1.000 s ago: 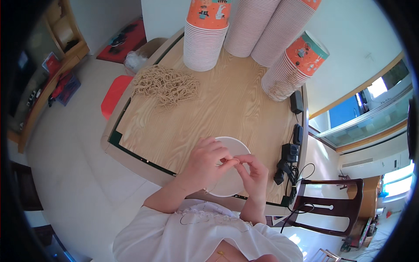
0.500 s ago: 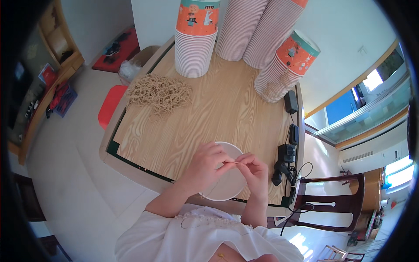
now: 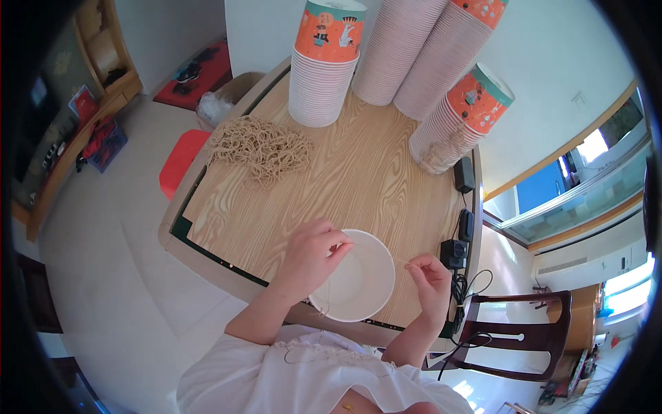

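Observation:
A white round paper bucket [image 3: 360,286] stands with its mouth up at the table's near edge. Over its far left rim is my left hand [image 3: 314,255], thumb and forefinger pinched together on what looks like a thin string. My right hand [image 3: 429,279] is off to the bucket's right, its fingertips pinching a fine strand of string. The strands are hard to make out between the hands. A short piece of string [image 3: 324,309] shows at the bucket's near left rim. Farther left on the table lies a tangled heap of tan string [image 3: 261,150].
Tall stacks of paper buckets stand at the back, an orange-printed one [image 3: 324,69] at left and a leaning one [image 3: 462,117] at right with string around it. Black adapters [image 3: 453,254] and cables line the right edge. A dark chair [image 3: 517,331] and red stool [image 3: 181,162] flank the table.
My hands, which met above the bucket, have come apart: the right moved rightward past the rim, the left stays near the far left rim. The view has shifted slightly.

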The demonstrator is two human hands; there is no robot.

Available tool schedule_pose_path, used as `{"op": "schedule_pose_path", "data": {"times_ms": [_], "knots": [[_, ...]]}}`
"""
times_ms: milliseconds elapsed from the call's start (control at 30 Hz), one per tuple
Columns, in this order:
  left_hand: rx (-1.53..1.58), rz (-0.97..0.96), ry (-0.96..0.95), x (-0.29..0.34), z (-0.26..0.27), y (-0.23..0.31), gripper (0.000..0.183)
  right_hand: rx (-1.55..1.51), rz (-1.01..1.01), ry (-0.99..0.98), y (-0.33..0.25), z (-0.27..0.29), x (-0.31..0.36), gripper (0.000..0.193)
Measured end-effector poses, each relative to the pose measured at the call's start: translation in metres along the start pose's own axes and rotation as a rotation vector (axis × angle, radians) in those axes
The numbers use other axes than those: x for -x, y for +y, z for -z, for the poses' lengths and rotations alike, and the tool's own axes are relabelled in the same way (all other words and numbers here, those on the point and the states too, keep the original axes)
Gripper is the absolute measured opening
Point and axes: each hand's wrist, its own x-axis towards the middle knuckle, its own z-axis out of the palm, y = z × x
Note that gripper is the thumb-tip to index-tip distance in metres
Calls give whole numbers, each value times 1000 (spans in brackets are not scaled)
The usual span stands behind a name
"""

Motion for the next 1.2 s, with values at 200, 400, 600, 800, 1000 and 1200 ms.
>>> {"op": "schedule_pose_path", "data": {"times_ms": [200, 400, 600, 800, 1000, 1200], "knots": [[124, -161, -71, -6, -19, 19, 27, 276, 125, -166, -23, -17, -9, 8], [327, 36, -360, -2, -31, 22, 18, 301, 119, -141, -26, -31, -9, 10], [278, 45, -287, 1, -30, 9, 8, 349, 188, -113, -12, -25, -12, 8], [0, -24, -334, -8, -37, -5, 11, 427, 165, -9, 20, -18, -23, 10], [-192, -99, -399, -13, -55, -12, 14, 230, -54, -120, 27, -18, -21, 16], [-267, -91, -434, -15, -61, -11, 12, 269, -49, -119, 22, -20, -22, 15]]}}
